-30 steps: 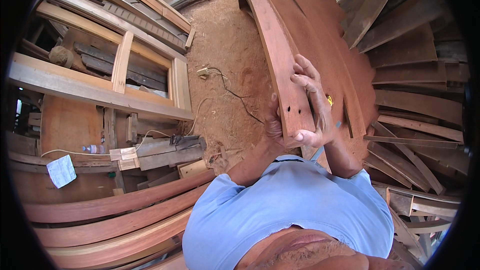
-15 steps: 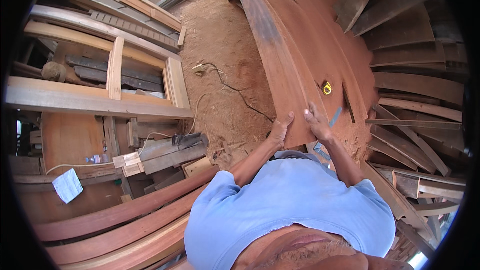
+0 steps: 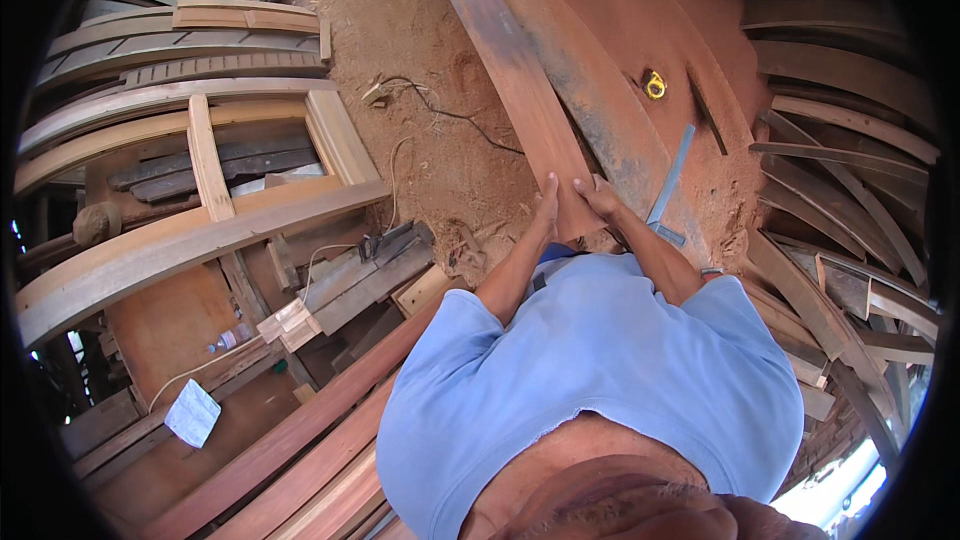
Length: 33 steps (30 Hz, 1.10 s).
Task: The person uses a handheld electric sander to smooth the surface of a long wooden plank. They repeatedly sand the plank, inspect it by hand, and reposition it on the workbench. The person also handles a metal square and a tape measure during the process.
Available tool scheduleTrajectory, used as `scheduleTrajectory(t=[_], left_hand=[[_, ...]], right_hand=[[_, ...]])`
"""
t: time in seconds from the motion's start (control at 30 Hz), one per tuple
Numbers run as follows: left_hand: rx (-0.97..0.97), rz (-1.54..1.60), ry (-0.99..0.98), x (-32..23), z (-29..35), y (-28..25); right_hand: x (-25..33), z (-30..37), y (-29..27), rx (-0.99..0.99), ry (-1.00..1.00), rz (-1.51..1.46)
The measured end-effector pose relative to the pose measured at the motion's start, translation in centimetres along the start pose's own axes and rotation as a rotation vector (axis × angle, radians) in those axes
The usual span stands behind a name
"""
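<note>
1 plank (image 3: 540,105) in both hands, in front of the chest. Long axis runs away from the person, slanting left: near end by the shirt (image 3: 590,360), far end cut off at the top edge. Broad face up. Can't tell whether anything else supports it.

2 hands, both partly closed on the near end. Left hand (image 3: 546,210) grips the left edge, thumb up; right hand (image 3: 603,200) grips the right edge, thumb on the top face. Other fingers mostly hidden, so exact curl can't be told.

Right of plank: 1 yellow tape measure (image 3: 654,87) on the dusty surface (image 3: 690,30), well apart from the hands; 1 square (image 3: 672,178), long blade pointing away and slightly right, short part near the right forearm.

Left side: 1 dark cable (image 3: 452,114) on the ground, 1 wooden frame (image 3: 204,158) with 1 crossbar between its long rails, 1 bottle (image 3: 232,338), 1 paper sheet (image 3: 193,413). Boards at far right: several, overlapping, not countable.
</note>
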State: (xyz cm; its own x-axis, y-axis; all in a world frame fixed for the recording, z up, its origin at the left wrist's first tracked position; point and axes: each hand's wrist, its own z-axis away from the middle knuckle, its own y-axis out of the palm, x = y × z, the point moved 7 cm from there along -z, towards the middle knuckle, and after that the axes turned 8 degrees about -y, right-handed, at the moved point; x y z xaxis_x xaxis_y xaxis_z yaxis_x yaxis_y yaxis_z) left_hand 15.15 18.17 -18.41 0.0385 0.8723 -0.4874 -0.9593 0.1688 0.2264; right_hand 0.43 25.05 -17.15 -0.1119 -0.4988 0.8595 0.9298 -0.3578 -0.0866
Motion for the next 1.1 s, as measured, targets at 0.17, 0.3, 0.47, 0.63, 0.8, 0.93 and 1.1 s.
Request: scheduleTrajectory(t=[0.17,0.3,0.47,0.63,0.8,0.93,1.1], left_hand=[[0.120,0.085,-0.089,0.6,-0.7,1.2],[0.161,-0.052,-0.100,0.2,-0.2,5.0],[0.177,-0.256,-0.217,-0.8,1.2,11.4],[0.170,-0.399,-0.203,-2.1,1.1,14.3],[0.184,-0.538,-0.117,-4.4,0.5,14.1],[0.066,-0.738,0.134,-4.8,-0.8,13.0],[0.071,-0.837,0.134,-4.9,-0.8,14.0]], right_hand=[[3.2,1.2,-0.8,0.030,0.107,-0.011],[5.2,1.3,-5.1,0.062,0.121,0.067],[8.7,1.9,-11.3,-0.180,0.126,0.668],[9.8,1.3,-11.7,-0.175,0.217,0.754],[8.1,0.7,-7.4,-0.173,0.137,0.896],[8.0,0.7,-7.2,-0.261,0.032,0.830],[7.0,0.4,-8.3,-0.208,-0.100,0.744]])
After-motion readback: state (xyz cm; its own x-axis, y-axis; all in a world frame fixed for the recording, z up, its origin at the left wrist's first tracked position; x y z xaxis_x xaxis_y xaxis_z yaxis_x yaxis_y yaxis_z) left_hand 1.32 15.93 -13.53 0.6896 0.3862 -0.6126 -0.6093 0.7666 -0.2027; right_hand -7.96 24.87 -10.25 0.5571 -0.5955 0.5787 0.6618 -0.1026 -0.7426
